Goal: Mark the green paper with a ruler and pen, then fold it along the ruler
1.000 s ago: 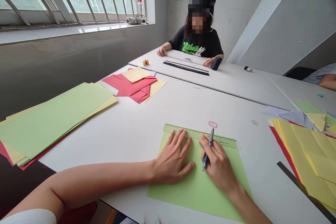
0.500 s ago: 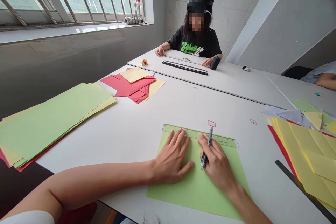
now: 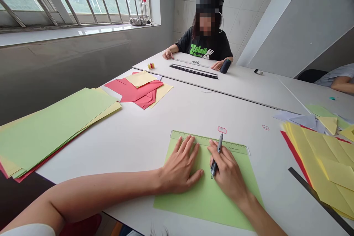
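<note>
resting the left hand (image 3: 179, 169) flat, spread wide over the green sheet (image 3: 185, 204), with fingertips on the clear ruler (image 3: 204, 140) lying along the sheet's far edge on the white table (image 3: 132, 140); holding a pen (image 3: 217, 156) in the right hand (image 3: 228, 169), curling closely around it beside the ruler.

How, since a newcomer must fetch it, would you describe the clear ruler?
On the white table, find the green sheet beneath the left hand. The clear ruler lies along its far edge. Unlike the opaque black strip farther right, it is see-through, with printed markings.
</note>
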Available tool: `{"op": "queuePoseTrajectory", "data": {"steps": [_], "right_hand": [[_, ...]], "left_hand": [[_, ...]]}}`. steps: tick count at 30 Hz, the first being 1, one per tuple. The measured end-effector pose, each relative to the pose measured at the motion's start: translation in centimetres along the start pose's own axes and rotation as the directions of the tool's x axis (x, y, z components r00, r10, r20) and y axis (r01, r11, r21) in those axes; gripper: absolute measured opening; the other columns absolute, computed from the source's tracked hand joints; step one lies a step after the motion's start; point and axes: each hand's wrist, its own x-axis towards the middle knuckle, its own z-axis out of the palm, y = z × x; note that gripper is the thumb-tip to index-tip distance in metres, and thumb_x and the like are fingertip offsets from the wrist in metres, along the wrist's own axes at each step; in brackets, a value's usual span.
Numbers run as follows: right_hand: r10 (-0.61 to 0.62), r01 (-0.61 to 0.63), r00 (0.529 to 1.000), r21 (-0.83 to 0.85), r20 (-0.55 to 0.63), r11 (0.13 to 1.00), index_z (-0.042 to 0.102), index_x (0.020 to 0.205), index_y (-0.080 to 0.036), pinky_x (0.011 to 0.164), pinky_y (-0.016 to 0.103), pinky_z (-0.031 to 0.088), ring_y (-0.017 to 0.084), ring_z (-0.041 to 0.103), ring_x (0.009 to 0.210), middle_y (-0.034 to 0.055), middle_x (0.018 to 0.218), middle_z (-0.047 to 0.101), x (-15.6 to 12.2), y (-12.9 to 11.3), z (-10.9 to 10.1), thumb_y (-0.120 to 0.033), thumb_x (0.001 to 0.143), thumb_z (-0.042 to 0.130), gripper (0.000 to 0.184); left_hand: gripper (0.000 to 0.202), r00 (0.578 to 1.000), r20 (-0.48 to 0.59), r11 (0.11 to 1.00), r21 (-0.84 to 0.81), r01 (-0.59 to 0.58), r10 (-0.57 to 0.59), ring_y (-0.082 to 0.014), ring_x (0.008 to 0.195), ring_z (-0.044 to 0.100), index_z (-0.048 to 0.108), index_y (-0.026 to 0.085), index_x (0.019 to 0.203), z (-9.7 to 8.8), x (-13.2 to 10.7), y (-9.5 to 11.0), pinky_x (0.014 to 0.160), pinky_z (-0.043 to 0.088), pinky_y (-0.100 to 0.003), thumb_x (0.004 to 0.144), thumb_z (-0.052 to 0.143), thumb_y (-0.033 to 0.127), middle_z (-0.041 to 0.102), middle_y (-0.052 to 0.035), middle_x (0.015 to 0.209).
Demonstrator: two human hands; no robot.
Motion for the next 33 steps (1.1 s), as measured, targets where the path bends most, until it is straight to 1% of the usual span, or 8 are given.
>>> {"op": "queuePoseTrajectory", "data": {"steps": [7, 11, 21, 29, 33], "right_hand": [[0.005, -0.005, 1.0, -0.015, 0.015, 1.0, 0.052, 0.135, -0.015, 0.103, 0.05, 0.05, 0.031, 0.051, 0.131, 0.0144, 0.141, 0.059, 0.14, -0.09, -0.06, 0.0, 0.088, 0.041, 0.051], [0.004, -0.003, 1.0, -0.022, 0.03, 1.0, 0.052, 0.133, -0.014, 0.104, 0.051, 0.049, 0.031, 0.05, 0.132, 0.0156, 0.143, 0.057, 0.26, -0.14, -0.14, 0.0, 0.088, 0.042, 0.049], [0.001, -0.001, 1.0, -0.019, 0.025, 1.0, 0.051, 0.134, -0.013, 0.105, 0.052, 0.049, 0.032, 0.049, 0.134, 0.0159, 0.143, 0.057, 0.33, -0.12, -0.17, 0.001, 0.087, 0.041, 0.05], [-0.008, 0.009, 1.0, -0.022, 0.03, 1.0, 0.051, 0.134, -0.012, 0.105, 0.052, 0.049, 0.032, 0.049, 0.134, 0.0163, 0.142, 0.058, 0.37, -0.19, -0.29, 0.001, 0.087, 0.041, 0.049], [-0.001, 0.001, 1.0, -0.015, 0.021, 1.0, 0.051, 0.135, -0.014, 0.103, 0.051, 0.051, 0.031, 0.05, 0.133, 0.0152, 0.142, 0.058, 0.13, -0.07, -0.1, 0.0, 0.088, 0.041, 0.05]], "left_hand": [[0.077, 1.0, -0.017, 1.0, -0.003, -0.003, 0.003, -0.0401, 0.152, 0.014, 0.03, 0.003, 0.155, 0.26, 0.1, -0.28, 0.123, 0.015, -0.061, 0.098, 0.042, 0.055, 0.027, -0.0275, 0.159], [0.077, 0.999, -0.051, 1.0, -0.023, -0.005, 0.003, -0.0397, 0.151, 0.017, 0.031, 0.004, 0.154, 0.42, 0.12, -0.46, 0.123, 0.015, -0.06, 0.097, 0.045, 0.055, 0.031, -0.0258, 0.158], [0.075, 0.996, -0.088, 0.999, -0.053, -0.009, 0.004, -0.0393, 0.151, 0.019, 0.032, 0.006, 0.153, 0.52, 0.1, -0.54, 0.123, 0.015, -0.059, 0.097, 0.045, 0.055, 0.033, -0.0248, 0.156], [0.076, 0.998, -0.065, 0.999, -0.035, -0.005, 0.003, -0.0394, 0.151, 0.018, 0.033, 0.005, 0.152, 0.5, 0.13, -0.48, 0.124, 0.015, -0.059, 0.097, 0.044, 0.055, 0.032, -0.0255, 0.157], [0.077, 0.998, -0.057, 1.0, -0.031, -0.004, 0.002, -0.0398, 0.151, 0.018, 0.031, 0.004, 0.153, 0.48, 0.07, -0.38, 0.123, 0.015, -0.06, 0.097, 0.042, 0.056, 0.031, -0.0262, 0.157]]}}
